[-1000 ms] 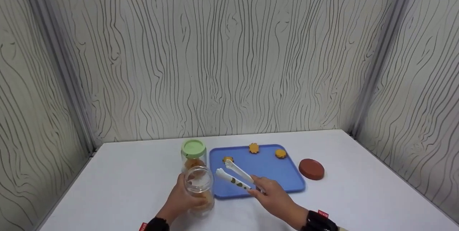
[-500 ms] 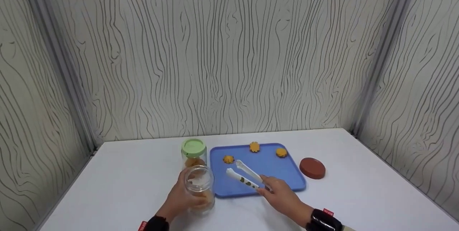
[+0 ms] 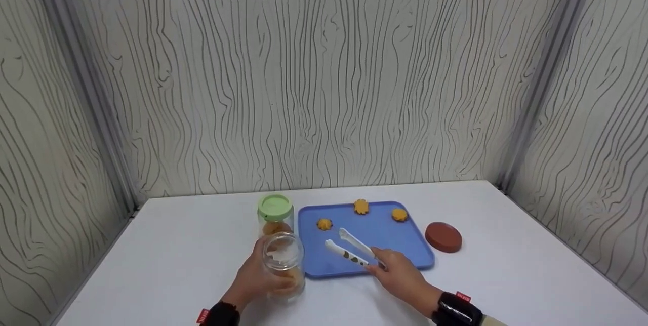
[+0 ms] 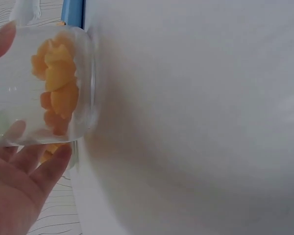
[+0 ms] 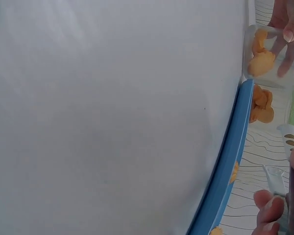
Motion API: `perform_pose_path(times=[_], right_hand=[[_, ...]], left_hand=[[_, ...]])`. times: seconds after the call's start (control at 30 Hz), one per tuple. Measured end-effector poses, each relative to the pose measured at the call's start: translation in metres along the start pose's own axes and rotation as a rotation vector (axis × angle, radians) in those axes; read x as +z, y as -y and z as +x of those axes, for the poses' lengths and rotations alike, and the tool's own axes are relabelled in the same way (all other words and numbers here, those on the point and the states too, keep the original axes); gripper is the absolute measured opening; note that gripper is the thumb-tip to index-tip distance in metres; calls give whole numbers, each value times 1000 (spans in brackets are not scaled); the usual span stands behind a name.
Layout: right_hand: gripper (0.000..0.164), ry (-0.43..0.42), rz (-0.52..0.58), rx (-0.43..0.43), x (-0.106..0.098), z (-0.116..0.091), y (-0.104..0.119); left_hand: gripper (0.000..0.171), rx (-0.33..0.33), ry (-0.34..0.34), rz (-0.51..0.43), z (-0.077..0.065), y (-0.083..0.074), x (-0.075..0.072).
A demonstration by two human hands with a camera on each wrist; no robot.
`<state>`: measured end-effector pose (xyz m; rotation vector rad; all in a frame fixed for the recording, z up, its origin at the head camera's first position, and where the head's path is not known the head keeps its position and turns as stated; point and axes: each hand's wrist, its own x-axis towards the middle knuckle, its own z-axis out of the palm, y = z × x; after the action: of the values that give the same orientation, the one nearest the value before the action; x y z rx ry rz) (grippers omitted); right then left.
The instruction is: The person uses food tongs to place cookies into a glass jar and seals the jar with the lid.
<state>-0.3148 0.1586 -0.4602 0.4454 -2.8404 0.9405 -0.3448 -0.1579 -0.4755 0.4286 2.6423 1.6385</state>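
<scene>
My left hand [image 3: 257,276] grips a clear open jar [image 3: 284,265] standing at the tray's left front corner. Several orange flower-shaped cookies [image 4: 60,78] lie at the jar's bottom, seen through its wall in the left wrist view. White tongs [image 3: 349,250] with dark spots on one arm are pinched in my right hand [image 3: 400,273]. Their tips are spread apart over the blue tray [image 3: 377,235], with nothing between them. On the tray sit three orange cookies: one at left [image 3: 324,223], one at the back edge [image 3: 361,207], one at back right [image 3: 399,214].
Behind the held jar stands a second jar with a green lid [image 3: 275,206], orange cookies inside. A brown-red round lid [image 3: 443,237] lies right of the tray. Wood-patterned panels [image 3: 314,78] enclose the white table [image 3: 197,245] at the back and both sides.
The tongs and my right hand have moved right, away from the jar and the left cookie, which now shows fully. My left hand keeps its hold on the jar.
</scene>
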Motion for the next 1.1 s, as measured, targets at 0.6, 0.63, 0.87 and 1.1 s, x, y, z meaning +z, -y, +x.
perform_pose_path(times=[0.6, 0.63, 0.87, 1.1], right_hand=[[33, -8, -99, 80, 8, 15, -5], [33, -7, -102, 84, 8, 16, -4], [42, 15, -109, 150, 12, 24, -3], [19, 7, -98, 128, 19, 32, 1]], left_hand=[[104, 1, 16, -71, -1, 2, 2], [104, 1, 16, -71, -1, 2, 2], [107, -23, 7, -48, -1, 0, 3], [109, -37, 1, -35, -2, 0, 3]])
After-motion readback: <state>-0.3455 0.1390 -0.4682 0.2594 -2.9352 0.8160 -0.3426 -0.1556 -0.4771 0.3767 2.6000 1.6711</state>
